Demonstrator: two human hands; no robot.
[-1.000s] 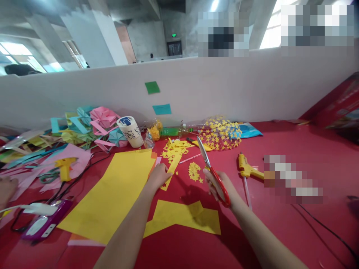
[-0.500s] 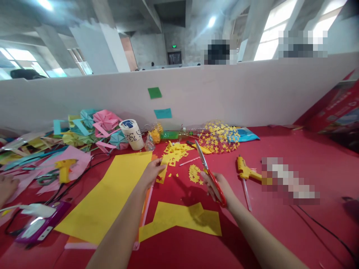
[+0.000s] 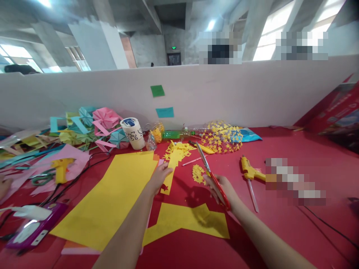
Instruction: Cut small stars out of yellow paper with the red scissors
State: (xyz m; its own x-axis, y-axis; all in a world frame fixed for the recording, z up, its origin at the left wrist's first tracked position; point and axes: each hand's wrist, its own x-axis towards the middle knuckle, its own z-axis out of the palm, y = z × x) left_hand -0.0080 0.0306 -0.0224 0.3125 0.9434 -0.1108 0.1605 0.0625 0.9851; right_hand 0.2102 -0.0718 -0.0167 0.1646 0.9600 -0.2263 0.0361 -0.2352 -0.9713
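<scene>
While the left hand is pinching the edge of a yellow paper strip in the head view, the right hand is gripping a pair of scissors by its red handles. The blades are pointing up and away from the person, to the right of the strip. The strip is showing a star-shaped hole near its lower end, and its far end is reaching to a heap of yellow scraps. Between the two hands, a small pile of paper stars is lying on the red table. Nearer to the person, a cut yellow piece is lying, and a large yellow sheet is resting on the left, partly behind the left forearm. To the right of the scissors, a yellow glue gun is lying. Behind the scraps, a clear round thing with yellow stars is resting near the white partition.
</scene>
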